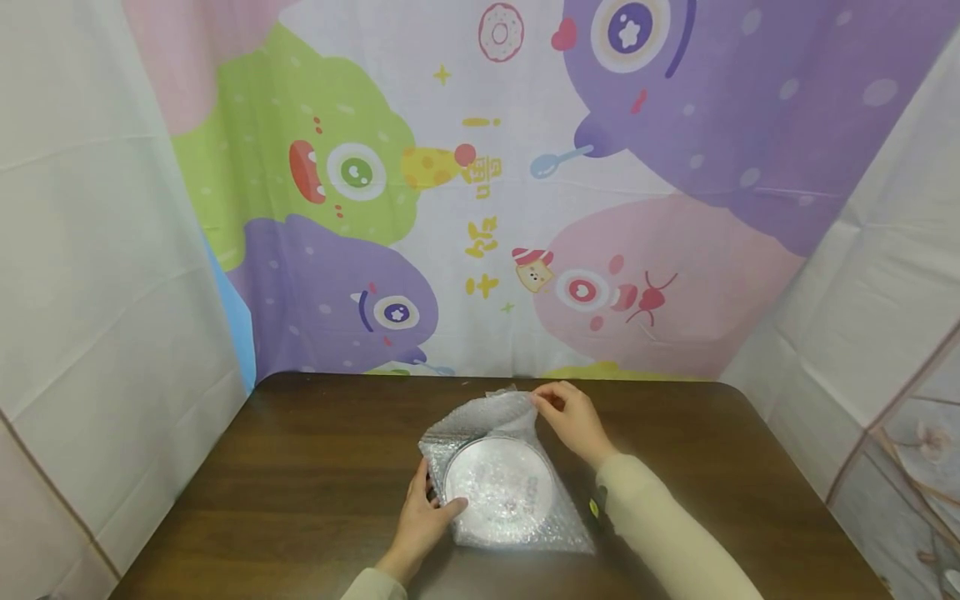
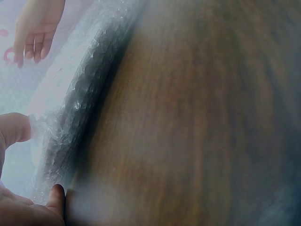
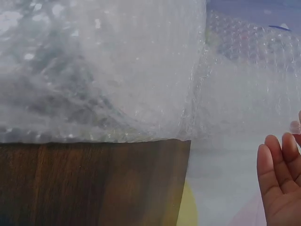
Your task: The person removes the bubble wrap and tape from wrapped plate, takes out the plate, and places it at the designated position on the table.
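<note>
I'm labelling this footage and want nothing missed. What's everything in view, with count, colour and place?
Flat bubble-wrap plastic sheet: 1, clear, at the table's middle
Round flat disc: 1, silvery white, seen through the wrap
Wood-grain table: 1, dark brown, under the wrap
Printed backdrop cloth: 1, white with green, purple and pink one-eyed cartoon figures, behind the table
Plain hanging cloths: 2, off-white, one each side
Narrow strip: 1, light blue, backdrop's left edge
Flower-print surface: 1, pale, lower right
Small wrist item: 1, dark with yellow-green, right wrist
Long sleeves: 2, cream, on the forearms
Left hand: 1, bare, gripping the wrap's left edge
Right hand: 1, bare, pinching its upper right corner
</note>
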